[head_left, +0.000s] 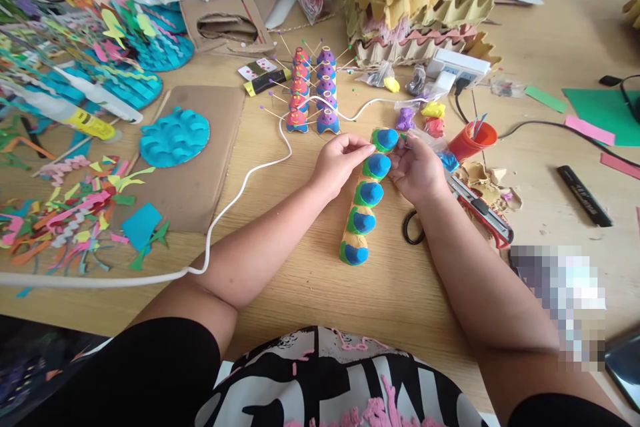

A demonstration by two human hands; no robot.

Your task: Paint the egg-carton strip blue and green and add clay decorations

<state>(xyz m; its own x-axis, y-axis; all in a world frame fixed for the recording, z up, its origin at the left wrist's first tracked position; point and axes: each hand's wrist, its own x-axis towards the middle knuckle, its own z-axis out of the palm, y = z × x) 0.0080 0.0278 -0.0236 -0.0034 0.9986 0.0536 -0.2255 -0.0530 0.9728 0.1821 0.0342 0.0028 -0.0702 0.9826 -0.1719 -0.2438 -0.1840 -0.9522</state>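
Note:
A strip of egg carton (pixel 367 193) lies on the table in front of me. Its several bumps are capped in blue clay with green below, and bare carton shows between some of them. My left hand (pixel 343 161) is closed, thumb and fingers pinching the strip's left side near the far bumps. On the other side, my right hand (pixel 419 167) is closed beside the farthest bump. Something small and green, which looks like clay (pixel 404 137), shows between its thumb and finger. The right hand's lower fingers are partly hidden.
Two finished-looking carton caterpillars (pixel 299 90) with pins stand beyond my hands. A white cable (pixel 250 173) crosses the left side and passes over my forearm. A box cutter (pixel 483 210) and an orange cup (pixel 473 140) are on the right. Egg trays (pixel 415 0) are stacked behind.

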